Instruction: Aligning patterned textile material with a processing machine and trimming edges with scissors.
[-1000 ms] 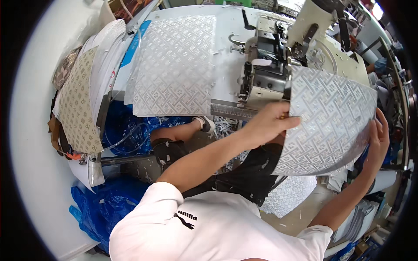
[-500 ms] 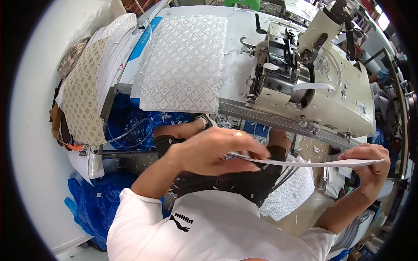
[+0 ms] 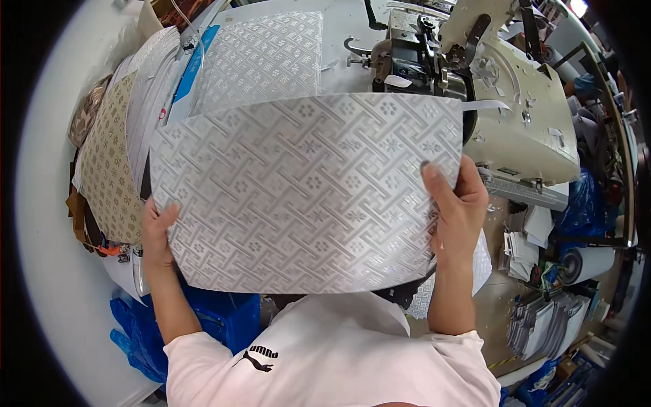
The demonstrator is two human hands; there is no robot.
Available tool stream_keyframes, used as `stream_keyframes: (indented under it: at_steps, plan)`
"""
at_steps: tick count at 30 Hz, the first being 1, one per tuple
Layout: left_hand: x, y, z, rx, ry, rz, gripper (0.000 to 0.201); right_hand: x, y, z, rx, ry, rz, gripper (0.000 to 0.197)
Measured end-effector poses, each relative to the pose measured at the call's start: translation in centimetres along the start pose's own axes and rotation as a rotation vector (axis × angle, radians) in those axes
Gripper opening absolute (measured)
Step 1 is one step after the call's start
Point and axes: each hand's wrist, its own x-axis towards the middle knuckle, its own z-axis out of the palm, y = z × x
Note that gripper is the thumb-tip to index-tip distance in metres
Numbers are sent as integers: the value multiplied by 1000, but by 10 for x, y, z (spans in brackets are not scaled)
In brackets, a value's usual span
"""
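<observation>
A large silver-white sheet (image 3: 305,197) with a raised lattice and flower pattern is held up in front of me, its patterned face toward the head view. My left hand (image 3: 159,230) grips its left edge, thumb on the face and the other fingers behind. At the right edge my right hand (image 3: 458,207) pinches it the same way, thumb on top. Beyond the sheet, a stack of similar patterned sheets (image 3: 264,57) lies on the white table. The held sheet covers the near part of that stack and most of my lap.
A cream-coloured machine (image 3: 529,122) with metal rollers stands at the right of the table, paper scraps on it. Patterned sheets (image 3: 108,156) lean at the left by a white wall. Blue plastic bags (image 3: 135,339) lie below. Several bundles (image 3: 546,322) sit on the floor at right.
The sheet, seen nearly edge-on before, now faces up at me and spreads wide. My left hand has moved left to its left edge; my right hand has moved left and up with it.
</observation>
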Motion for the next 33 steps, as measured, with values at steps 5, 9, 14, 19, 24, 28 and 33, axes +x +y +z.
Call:
stream_keyframes:
  at_steps: [5,9,14,19,24,28,33]
  plan:
    - [34,45,3,13,24,38,57,5,-9,34,-114,-21,-123,37]
    - [58,73,11,119,-117,-96,54,18,-5,27,-200,-49,-104,41]
    - [69,81,27,88,-151,-80,53,24,1,29,-212,-25,-94,40]
    - [76,86,40,109,-161,-71,53,35,-1,22,-292,-11,-106,39]
    - [76,84,38,170,-179,-64,53,35,-5,16,-265,2,-104,38]
    - [66,72,57,131,-131,-23,53,39,-19,-8,-308,20,-111,37]
    - [61,50,103,161,-158,-22,53,47,-45,-66,-288,40,-141,38]
